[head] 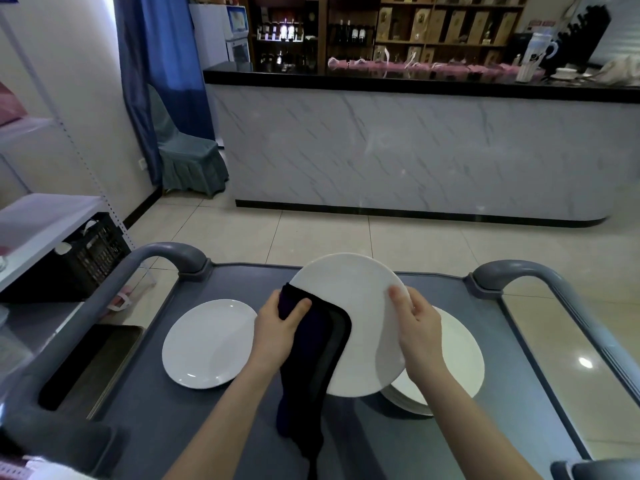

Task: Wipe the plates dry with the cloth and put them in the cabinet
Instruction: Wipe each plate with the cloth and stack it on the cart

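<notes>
A person's left hand point(277, 327) closes its grip on a folded dark cloth point(318, 358), thumb on top, pressing it against the left side of a white plate point(349, 296). The cloth's loose end hangs down toward the grey worktop point(156, 420) of a service cart. The right hand point(417, 327) has its grip on the plate's right rim, thumb on the upper face and fingers curled behind. The plate is held tilted above the worktop, round, plain and glossy, with no pattern.

Directly under the right hand, a stack of white plates point(460, 355) sits on the worktop, partly hidden by the raised plate. A single white plate point(207, 344) lies flat to the left, apart from the stack. Beside the cart's left edge, lower down, is a dark metal tray point(93, 365). Farther left, a black slatted crate point(93, 258) stands under a white shelf; what it contains cannot be made out.

Across the tiled floor runs a marble-fronted bar point(398, 150) with a black top. Behind it, wooden shelves point(450, 26) hold boxes and bottles point(349, 32).
</notes>
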